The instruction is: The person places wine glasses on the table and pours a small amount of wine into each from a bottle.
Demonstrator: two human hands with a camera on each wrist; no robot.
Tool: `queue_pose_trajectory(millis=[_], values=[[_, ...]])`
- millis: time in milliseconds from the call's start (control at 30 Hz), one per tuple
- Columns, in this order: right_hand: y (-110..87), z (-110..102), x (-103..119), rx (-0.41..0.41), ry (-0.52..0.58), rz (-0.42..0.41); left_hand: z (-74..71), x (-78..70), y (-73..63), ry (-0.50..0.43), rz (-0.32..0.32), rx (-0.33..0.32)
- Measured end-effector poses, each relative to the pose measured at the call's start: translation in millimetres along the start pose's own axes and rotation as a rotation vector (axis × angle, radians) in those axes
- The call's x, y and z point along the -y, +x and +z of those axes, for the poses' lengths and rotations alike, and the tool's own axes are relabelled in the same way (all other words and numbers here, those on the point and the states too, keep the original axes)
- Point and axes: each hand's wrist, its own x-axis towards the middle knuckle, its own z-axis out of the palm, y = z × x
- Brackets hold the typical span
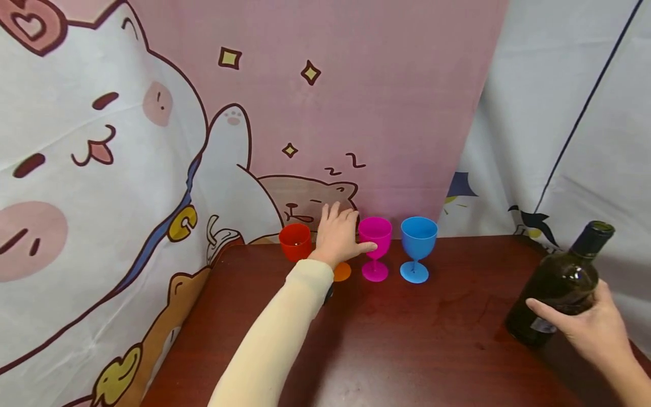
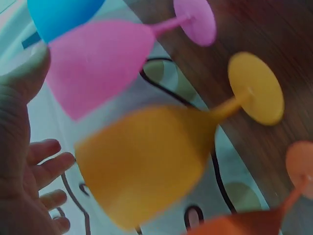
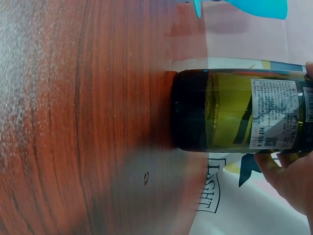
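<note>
My left hand [image 1: 335,240] is over the orange goblet, its fingers extended and thumb spread out to the side. That hand hides most of the orange goblet's bowl; the round foot [image 1: 342,272] shows below. In the left wrist view the fingertips are right at the rim of the orange goblet [image 2: 151,161], while the thumb overlaps the pink goblet [image 2: 102,63]. A red goblet [image 1: 295,242] stands to the left, and a blue goblet [image 1: 419,237] at the row's right end. My right hand [image 1: 590,328] grips a dark green glass bottle [image 1: 554,282] round its body, with a white label [image 3: 274,113] showing.
The goblets stand in a row near the back edge of the dark red-brown wooden table [image 1: 407,350]. Close behind hangs a pink and white cartoon cloth [image 1: 396,113]; a white cloth [image 1: 559,113] with a black line hangs at the right.
</note>
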Motion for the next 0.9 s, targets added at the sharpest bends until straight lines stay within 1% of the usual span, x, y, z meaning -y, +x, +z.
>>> queue_pose_trajectory(millis=[67, 133, 200, 267, 367, 433, 467, 567, 633, 733, 800, 900], values=[[0.1, 1.7, 0.3, 0.009, -0.011, -0.006, 2.0, -10.5, 3.6, 0.003, 0.008, -0.001], [-0.2, 3.6, 0.3, 0.018, -0.020, -0.005, 6.1, -18.5, 7.6, 0.028, -0.001, 0.004], [-1.5, 5.5, 0.5, 0.024, -0.032, 0.011, 10.4, -23.7, 11.0, 0.060, -0.016, 0.009], [-1.5, 6.3, 1.1, 0.026, -0.021, 0.014, 13.7, -27.0, 12.9, 0.083, -0.029, 0.016], [-2.5, 6.8, 1.5, 0.028, -0.011, 0.022, 16.1, -30.1, 12.3, 0.084, -0.027, 0.003], [-2.0, 6.5, 1.1, 0.029, 0.003, 0.009, 16.0, -31.9, 8.7, 0.068, -0.016, -0.020], [-2.4, 6.5, 0.8, 0.027, 0.000, 0.015, 15.9, -32.9, 5.7, 0.059, -0.007, -0.034], [-3.4, 6.3, -0.7, 0.020, -0.012, 0.039, 14.5, -33.9, -9.3, 0.012, 0.024, -0.071], [-4.1, 6.1, -1.2, 0.019, -0.026, 0.062, 12.6, -32.7, -24.5, -0.043, 0.044, -0.086], [-3.3, 4.8, -0.6, 0.017, -0.030, 0.076, 7.2, -27.8, -52.8, -0.152, 0.060, -0.084], [-1.4, 3.0, 0.6, 0.019, -0.040, 0.072, 4.1, -23.0, -72.7, -0.240, 0.054, -0.083], [2.5, -0.6, 4.8, 0.032, -0.086, 0.083, 2.5, -15.5, -99.9, -0.378, 0.036, -0.082]])
